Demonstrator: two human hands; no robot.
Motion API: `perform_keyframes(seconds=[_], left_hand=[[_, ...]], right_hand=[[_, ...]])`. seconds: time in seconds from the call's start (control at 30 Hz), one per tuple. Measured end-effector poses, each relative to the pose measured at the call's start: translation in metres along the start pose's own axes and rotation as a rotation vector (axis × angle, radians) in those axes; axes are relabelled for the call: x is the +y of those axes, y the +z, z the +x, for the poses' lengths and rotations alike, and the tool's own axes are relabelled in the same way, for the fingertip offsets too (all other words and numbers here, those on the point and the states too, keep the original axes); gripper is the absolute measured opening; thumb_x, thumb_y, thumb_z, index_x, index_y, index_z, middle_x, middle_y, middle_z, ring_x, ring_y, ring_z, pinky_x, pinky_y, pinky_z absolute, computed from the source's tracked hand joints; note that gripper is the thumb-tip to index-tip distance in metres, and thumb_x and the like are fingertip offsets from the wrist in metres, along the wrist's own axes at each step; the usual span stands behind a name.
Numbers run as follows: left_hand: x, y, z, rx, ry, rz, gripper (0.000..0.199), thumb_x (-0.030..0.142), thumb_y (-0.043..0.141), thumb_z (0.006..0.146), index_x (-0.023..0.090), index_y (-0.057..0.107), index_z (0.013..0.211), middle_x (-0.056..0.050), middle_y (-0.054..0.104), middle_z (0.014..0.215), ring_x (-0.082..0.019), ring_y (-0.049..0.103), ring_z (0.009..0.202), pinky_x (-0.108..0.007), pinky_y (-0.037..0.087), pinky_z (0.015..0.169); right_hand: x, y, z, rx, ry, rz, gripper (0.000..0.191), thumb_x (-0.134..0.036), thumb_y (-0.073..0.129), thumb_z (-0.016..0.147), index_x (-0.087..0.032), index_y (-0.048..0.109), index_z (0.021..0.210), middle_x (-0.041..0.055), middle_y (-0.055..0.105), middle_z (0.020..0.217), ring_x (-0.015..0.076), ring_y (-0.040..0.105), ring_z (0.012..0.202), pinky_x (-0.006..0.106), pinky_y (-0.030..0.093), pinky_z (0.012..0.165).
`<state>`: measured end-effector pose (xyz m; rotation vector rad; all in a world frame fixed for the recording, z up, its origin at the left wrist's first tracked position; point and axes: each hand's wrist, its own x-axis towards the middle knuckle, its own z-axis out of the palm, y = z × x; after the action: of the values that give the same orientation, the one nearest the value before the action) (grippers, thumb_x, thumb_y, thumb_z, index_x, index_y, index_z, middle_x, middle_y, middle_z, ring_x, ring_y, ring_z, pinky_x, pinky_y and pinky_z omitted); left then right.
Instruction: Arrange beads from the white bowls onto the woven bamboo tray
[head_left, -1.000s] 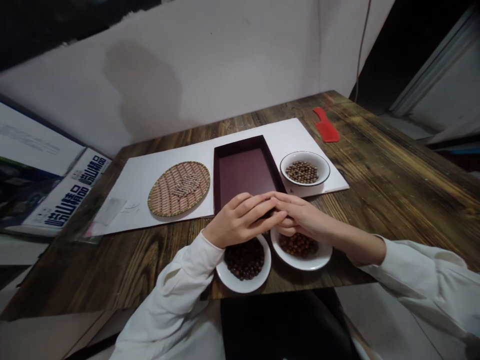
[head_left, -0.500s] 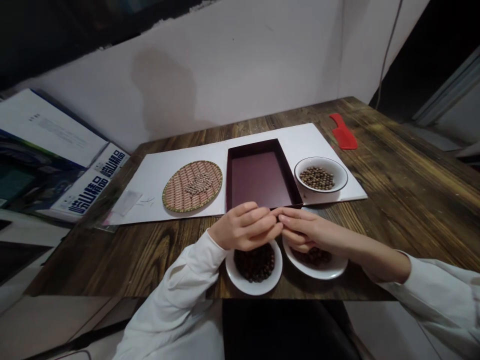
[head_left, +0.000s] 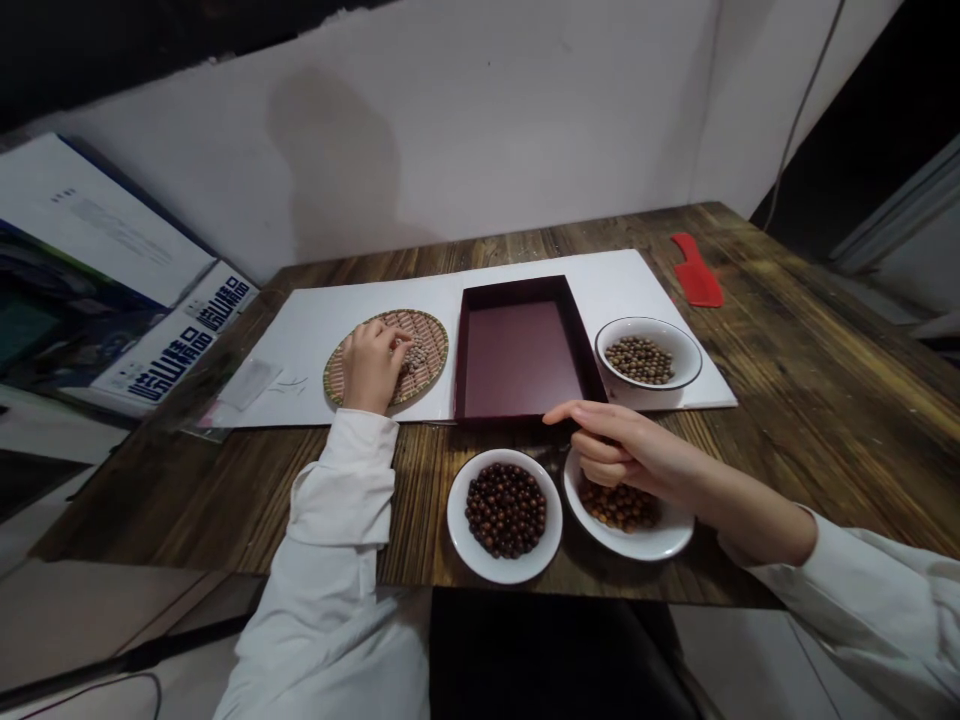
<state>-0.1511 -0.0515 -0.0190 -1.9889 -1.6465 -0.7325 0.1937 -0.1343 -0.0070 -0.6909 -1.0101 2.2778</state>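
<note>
My left hand (head_left: 373,362) is over the round woven tray (head_left: 431,330), with its fingers bent and drawn together beside a small pile of pale beads (head_left: 417,356). Whatever its fingertips pinch is too small to make out. My right hand (head_left: 626,445) hovers above a white dish (head_left: 637,548) of light brown beads (head_left: 621,508), close to the near edge of the dark red box (head_left: 525,360). Its index finger and thumb are pressed together, and anything between them cannot be made out. Left of that dish stands a white bowl (head_left: 506,573) of dark brown beads (head_left: 506,508).
A dark-rimmed white bowl (head_left: 686,365) holds olive-brown beads on the white board (head_left: 300,330). Beyond it lies a red comb (head_left: 697,272) on the wooden table (head_left: 780,350). A printed carton (head_left: 169,365) is at the left, and the wall runs behind.
My left hand has parted from the right and moved left and forward to the woven tray. The right hand stays near the box, and the bowl of dark beads is uncovered.
</note>
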Motion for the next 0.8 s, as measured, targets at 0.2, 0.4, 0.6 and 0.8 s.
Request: perform_keyframes(seconds=[0.2,0.4,0.6,0.8], left_hand=[[-0.002,-0.008,0.002,-0.23,-0.098,0.021,0.015,0.03,0.061,0.09,0.021,0.072,0.085,-0.006,0.063,0.088,-0.027,0.057,0.094,-0.039,0.043,0.083],[-0.006,-0.022,0.006,-0.403,-0.089,0.053,0.015,0.029,0.061,0.09,0.022,0.074,0.087,-0.006,0.065,0.094,-0.027,0.059,0.1,-0.038,0.045,0.086],[-0.018,-0.028,0.007,-0.487,-0.067,0.028,0.01,0.027,0.065,0.085,0.022,0.073,0.082,-0.005,0.067,0.093,-0.026,0.061,0.098,-0.038,0.045,0.085],[-0.017,-0.029,0.008,-0.569,-0.03,0.021,0.01,0.029,0.065,0.083,0.021,0.071,0.081,-0.005,0.068,0.093,-0.026,0.061,0.098,-0.038,0.045,0.085]], right_hand=[[0.001,-0.005,0.001,-0.034,0.029,0.043,0.028,-0.03,0.039,0.103,-0.013,0.06,0.109,-0.0122,0.02,0.048,0.0045,0.01,0.04,0.019,0.013,0.04],[0.002,-0.004,0.001,-0.026,0.031,0.037,0.032,-0.029,0.035,0.104,-0.012,0.061,0.108,-0.0117,0.019,0.048,0.0044,0.01,0.04,0.018,0.013,0.04],[0.001,-0.005,0.001,-0.028,0.045,0.058,0.032,-0.028,0.035,0.104,-0.012,0.062,0.107,-0.0115,0.019,0.048,0.0043,0.01,0.04,0.018,0.013,0.04],[0.001,-0.007,0.001,-0.021,0.071,0.111,0.033,-0.029,0.035,0.103,-0.013,0.064,0.105,-0.011,0.019,0.048,0.0042,0.011,0.04,0.019,0.014,0.041]])
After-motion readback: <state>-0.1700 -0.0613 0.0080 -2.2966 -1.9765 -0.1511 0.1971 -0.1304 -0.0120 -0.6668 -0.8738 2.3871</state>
